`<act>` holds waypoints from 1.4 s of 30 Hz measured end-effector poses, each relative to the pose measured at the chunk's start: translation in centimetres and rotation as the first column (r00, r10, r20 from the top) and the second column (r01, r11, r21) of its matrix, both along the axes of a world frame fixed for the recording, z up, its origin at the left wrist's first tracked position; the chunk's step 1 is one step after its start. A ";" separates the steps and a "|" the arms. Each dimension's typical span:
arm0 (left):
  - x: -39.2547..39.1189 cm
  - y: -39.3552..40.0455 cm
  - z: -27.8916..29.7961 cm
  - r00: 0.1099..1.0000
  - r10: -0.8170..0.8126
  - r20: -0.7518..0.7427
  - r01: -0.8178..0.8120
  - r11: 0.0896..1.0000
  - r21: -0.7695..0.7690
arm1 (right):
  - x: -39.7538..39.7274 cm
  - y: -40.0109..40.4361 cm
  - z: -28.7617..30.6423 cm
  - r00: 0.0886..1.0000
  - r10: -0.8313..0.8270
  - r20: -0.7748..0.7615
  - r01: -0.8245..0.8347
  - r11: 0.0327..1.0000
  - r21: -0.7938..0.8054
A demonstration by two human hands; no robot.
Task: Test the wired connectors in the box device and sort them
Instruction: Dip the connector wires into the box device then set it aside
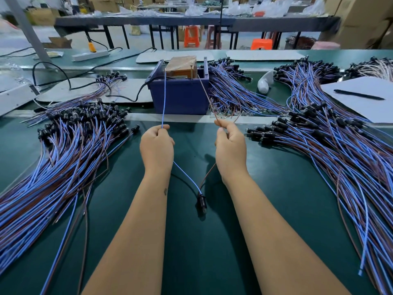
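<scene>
A dark blue box device (180, 96) with a brown taped block on top stands at the middle of the green table. My left hand (157, 149) pinches a blue wire (163, 99) that runs up to the box's left top. My right hand (230, 150) pinches a brown wire (207, 96) that reaches the box's right side. Both wires run back under my hands and join at one black connector (201, 202) lying on the mat between my forearms.
A big heap of blue-and-brown wired connectors (70, 145) fans out on the left, and another heap (331, 145) on the right, with a further one (231, 92) behind the box. White paper with a black pen (359, 94) lies far right. Black power cables (70, 81) trail at left.
</scene>
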State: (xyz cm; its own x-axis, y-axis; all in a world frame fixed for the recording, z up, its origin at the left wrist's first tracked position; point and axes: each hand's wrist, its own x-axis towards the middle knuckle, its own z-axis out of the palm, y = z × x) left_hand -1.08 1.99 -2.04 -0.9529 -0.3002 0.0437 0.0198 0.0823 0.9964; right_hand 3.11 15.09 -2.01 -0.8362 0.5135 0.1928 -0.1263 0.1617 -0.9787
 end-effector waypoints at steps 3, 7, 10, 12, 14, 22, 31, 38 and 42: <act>0.0 0.0 0.0 1.000 0.003 -0.002 -0.003 1.000 -0.006 | 0.0 0.1 -0.3 0.999 0.035 0.000 -0.035 0.998 0.047; 0.1 -0.2 -0.1 1.000 0.004 -0.001 -0.004 1.000 0.015 | 0.2 0.1 -0.6 0.997 0.076 0.008 -0.077 0.994 0.079; 0.2 -0.2 -0.1 1.000 0.002 -0.001 -0.002 1.000 0.021 | 0.3 0.1 -0.5 0.997 0.074 0.014 -0.075 0.995 0.070; 0.3 -0.2 0.0 1.000 0.002 0.001 -0.002 1.000 0.015 | 0.2 0.1 -0.4 0.998 0.058 0.015 -0.058 0.997 0.053; 0.3 -0.2 0.0 1.000 0.004 0.004 -0.004 1.000 0.011 | 0.2 0.1 -0.3 0.999 0.049 0.023 -0.050 0.997 0.054; 0.3 -0.1 0.1 1.000 0.002 0.004 -0.002 1.000 0.006 | 0.3 0.2 -0.2 0.998 0.038 0.041 -0.041 0.997 0.061; 0.5 -0.2 0.3 0.997 0.073 -0.017 -0.073 0.997 0.016 | 0.6 0.1 0.0 0.997 0.070 0.041 -0.073 0.993 0.091; 0.6 -0.2 0.5 0.995 0.101 -0.006 -0.100 0.994 0.047 | 0.8 0.0 0.2 0.996 0.079 0.045 -0.083 0.993 0.089; 0.5 -0.3 0.5 0.993 0.117 0.005 -0.117 0.990 0.076 | 0.8 -0.1 0.3 0.996 0.076 0.042 -0.079 0.993 0.084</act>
State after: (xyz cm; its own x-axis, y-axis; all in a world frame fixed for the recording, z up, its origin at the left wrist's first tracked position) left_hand -0.58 1.66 -1.50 -0.9111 -0.4120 0.0158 0.0136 0.0082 0.9999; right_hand 3.92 15.03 -1.74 -0.8805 0.4298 0.2002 -0.1045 0.2360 -0.9661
